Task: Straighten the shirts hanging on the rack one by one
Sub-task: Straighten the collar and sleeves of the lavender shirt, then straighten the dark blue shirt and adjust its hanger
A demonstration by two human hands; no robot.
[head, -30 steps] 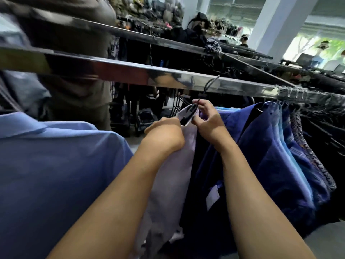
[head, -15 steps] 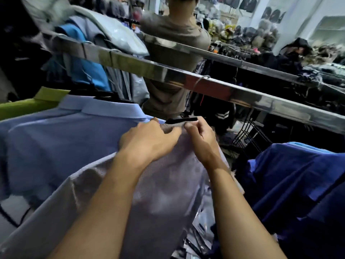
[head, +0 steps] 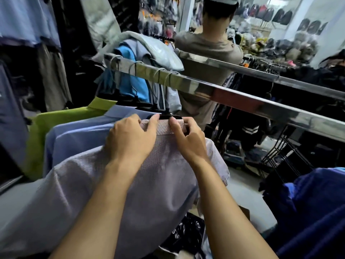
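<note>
Now left hand (head: 130, 140) and right hand (head: 187, 142) pinch shirt collar (head: 163, 128).

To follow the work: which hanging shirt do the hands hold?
The pale lilac shirt, nearest the camera: the left hand and right hand pinch its collar. The light blue shirt and green shirt hang beyond it.

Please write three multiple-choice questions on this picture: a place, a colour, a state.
1. Where are the left hand and right hand?
A) rail B) collar of the pale shirt C) dark blue shirts
2. Colour of the shirt just behind it?
A) red B) black C) light blue
3. What do the fingers do?
A) hang idle B) pinch the collar C) hold a bag
Answers: 1 B, both sit on the collar under the hanger; 2 C, a light blue shirt shows behind it; 3 B, they curl over the collar.
</note>
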